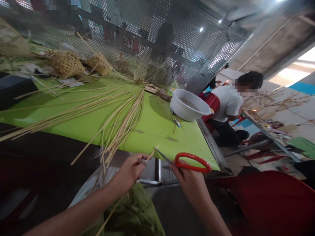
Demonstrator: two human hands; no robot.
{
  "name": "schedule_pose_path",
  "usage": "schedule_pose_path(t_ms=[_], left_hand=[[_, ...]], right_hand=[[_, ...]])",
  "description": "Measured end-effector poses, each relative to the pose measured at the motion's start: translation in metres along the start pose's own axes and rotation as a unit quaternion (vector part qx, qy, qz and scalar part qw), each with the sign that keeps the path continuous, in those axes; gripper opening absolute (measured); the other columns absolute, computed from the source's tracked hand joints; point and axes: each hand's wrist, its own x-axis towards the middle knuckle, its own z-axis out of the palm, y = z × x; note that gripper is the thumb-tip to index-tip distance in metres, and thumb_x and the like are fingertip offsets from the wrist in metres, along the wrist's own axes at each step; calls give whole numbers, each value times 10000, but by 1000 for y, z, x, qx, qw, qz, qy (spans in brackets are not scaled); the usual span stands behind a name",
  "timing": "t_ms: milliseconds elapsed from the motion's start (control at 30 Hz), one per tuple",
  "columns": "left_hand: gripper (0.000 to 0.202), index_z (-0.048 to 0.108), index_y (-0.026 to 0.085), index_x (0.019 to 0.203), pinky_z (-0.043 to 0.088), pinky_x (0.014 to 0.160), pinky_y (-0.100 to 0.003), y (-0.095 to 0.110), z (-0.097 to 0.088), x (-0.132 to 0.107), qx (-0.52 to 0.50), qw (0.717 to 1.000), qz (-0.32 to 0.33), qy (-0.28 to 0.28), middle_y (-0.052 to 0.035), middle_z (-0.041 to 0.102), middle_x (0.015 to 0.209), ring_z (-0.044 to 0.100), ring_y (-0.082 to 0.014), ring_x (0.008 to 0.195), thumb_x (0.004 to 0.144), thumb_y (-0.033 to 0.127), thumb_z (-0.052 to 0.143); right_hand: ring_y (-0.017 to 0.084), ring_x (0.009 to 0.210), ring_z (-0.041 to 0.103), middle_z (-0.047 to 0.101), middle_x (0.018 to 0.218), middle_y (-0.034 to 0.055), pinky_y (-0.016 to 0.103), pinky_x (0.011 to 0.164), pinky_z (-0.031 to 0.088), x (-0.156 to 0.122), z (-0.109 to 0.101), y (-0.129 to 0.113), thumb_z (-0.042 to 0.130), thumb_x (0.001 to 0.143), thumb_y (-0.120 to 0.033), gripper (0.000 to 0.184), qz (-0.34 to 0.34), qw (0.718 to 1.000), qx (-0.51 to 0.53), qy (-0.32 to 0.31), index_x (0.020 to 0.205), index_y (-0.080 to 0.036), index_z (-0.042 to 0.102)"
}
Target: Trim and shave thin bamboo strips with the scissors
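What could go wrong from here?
1. The left hand pinches a pale strip close to the open blades of the scissors in the right hand, so a slip might nick a finger.
2. The upper blade's tip lies at the strip's far end, so the cut could miss or glance off.
3. The loose strips overhang the near edge of the green table, so the left forearm might drag some off.

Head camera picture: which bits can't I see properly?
All in the head view:
Strip: its gripped part, hidden by the left hand.
Scissors: part of the handles, hidden by the right hand.
Leftmost basket and dark box: cut off by the left edge.
What's behind the mesh panel: blurred and veiled by it.
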Motion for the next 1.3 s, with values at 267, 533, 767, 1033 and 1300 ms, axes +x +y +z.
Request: schedule_pose_path(t_ms=[267,533,767,1033,1300], left_hand=[[287,630,141,975,208,375,-197,-5,1,3,-5,1000,-4,-2,114,334,384,250,-72,344,763,275,492],[302,624,147,985,226,361,-194,-4,3,2,-8,999,-33,16,112,352,413,261,-70,338,743,291,515],[328,630,132,1001,208,352,-191,-7,5,4,-16,999,-39,20,114,354,386,251,-66,319,740,291,510],[376,627,112,1017,210,348,-193,-5,7,4,-21,999,-31,25,120,337,372,243,-67,313,703,271,495],[392,623,112,1037,224,347,-199,-6,8,5,-23,999,-38,27,116,349,372,256,-74,312,709,281,491]], right_hand=[[214,731,653,695,763,80,267,632,424,-2,2,-8,399,954,-454,410,26,999,35,-15,824,-174,670],[194,615,639,689,686,74,256,562,385,-3,7,3,404,944,-468,448,40,999,32,-5,728,-178,669],[204,610,639,683,655,81,257,558,386,-4,4,2,393,946,-482,486,68,997,35,-13,678,-175,656],[187,549,612,658,600,66,262,521,341,-6,7,8,423,939,-465,466,56,998,21,-14,640,-184,644],[189,547,607,644,573,65,262,527,332,-6,7,9,426,931,-482,486,71,996,42,-19,588,-186,603]])
